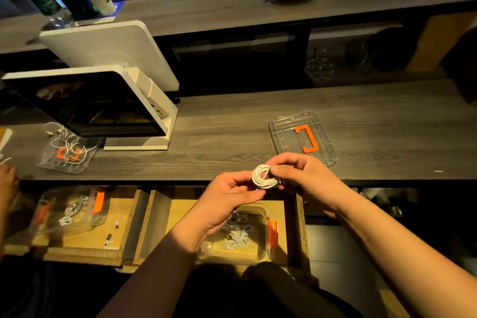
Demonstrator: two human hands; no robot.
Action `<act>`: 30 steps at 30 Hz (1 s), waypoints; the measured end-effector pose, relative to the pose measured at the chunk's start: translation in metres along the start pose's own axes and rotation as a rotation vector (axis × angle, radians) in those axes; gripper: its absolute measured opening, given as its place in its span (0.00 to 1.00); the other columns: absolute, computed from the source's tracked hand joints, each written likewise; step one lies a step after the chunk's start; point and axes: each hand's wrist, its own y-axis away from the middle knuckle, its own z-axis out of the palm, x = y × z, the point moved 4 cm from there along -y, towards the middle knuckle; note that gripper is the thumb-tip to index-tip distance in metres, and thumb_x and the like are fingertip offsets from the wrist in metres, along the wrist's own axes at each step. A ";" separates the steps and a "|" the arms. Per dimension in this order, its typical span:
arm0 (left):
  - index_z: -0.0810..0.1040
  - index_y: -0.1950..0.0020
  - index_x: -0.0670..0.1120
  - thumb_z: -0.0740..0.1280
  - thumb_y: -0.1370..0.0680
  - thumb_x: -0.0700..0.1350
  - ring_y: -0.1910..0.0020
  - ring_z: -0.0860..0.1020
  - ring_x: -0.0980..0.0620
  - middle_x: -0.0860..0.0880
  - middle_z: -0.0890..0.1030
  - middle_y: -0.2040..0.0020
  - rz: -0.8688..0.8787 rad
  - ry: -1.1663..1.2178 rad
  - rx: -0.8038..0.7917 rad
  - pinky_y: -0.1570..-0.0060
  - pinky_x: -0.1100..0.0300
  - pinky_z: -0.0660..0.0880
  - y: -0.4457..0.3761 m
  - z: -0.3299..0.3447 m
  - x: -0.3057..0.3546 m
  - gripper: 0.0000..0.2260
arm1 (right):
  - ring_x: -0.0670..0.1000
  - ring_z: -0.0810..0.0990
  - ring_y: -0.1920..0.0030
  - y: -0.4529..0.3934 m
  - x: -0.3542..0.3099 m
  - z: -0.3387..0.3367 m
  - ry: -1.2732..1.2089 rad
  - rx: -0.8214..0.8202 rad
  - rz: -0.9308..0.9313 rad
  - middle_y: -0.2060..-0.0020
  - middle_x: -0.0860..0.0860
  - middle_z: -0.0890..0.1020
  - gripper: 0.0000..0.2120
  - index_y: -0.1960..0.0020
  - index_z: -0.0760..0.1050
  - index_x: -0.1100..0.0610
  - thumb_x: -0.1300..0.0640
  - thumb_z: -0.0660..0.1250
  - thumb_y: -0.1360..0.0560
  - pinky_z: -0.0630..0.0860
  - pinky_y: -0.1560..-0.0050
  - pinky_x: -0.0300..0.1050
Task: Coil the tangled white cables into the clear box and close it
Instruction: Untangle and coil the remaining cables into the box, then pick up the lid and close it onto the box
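Both hands pinch the coiled white cable (263, 175) above the desk edge, left hand (232, 193) steadying, right hand (299, 175) gripping the loops; keep loops tight, tuck the end, then lower into the clear box (260, 253) in the drawer below.

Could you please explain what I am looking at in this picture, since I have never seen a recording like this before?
There is no machine here: a person wears a camera on the head, looking down at both bare hands. The left hand and right hand together hold a small coiled white cable above the dark wood-grain counter. On the counter lies a clear plastic lid with an orange handle. Below, in an open wooden drawer, sits a clear plastic box with coiled cables already inside. A white tablet stand is at the left.
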 end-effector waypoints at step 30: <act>0.85 0.50 0.44 0.73 0.26 0.44 0.69 0.83 0.50 0.46 0.85 0.66 -0.141 -0.425 0.492 0.66 0.59 0.77 -0.008 -0.103 -0.108 0.07 | 0.50 0.81 0.55 -0.058 0.149 0.050 0.234 0.266 0.092 0.56 0.52 0.83 0.08 0.50 0.81 0.56 0.64 0.70 0.28 0.80 0.51 0.48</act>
